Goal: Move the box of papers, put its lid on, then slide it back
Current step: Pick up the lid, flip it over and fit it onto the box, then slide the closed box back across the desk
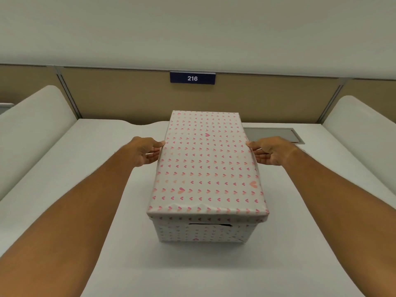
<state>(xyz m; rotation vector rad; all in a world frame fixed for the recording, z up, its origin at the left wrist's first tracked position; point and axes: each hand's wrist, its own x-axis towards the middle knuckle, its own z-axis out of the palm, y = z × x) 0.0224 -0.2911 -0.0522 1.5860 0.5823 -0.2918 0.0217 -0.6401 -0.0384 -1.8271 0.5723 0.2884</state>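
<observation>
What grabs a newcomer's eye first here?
The heart-print box at mid-desk, its matching lid on top. Next, the left hand and right hand, one on each long side of the lid with fingertips on its edges. Behind, a blue 216 sign hangs on the tan partition, and a grey hatch sits in the white desk right of the box.

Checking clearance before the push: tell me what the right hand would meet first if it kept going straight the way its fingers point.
The right hand points inward, to the left, and its fingertips look already against the lid edge of the heart-patterned box. It would press straight into that side.
</observation>
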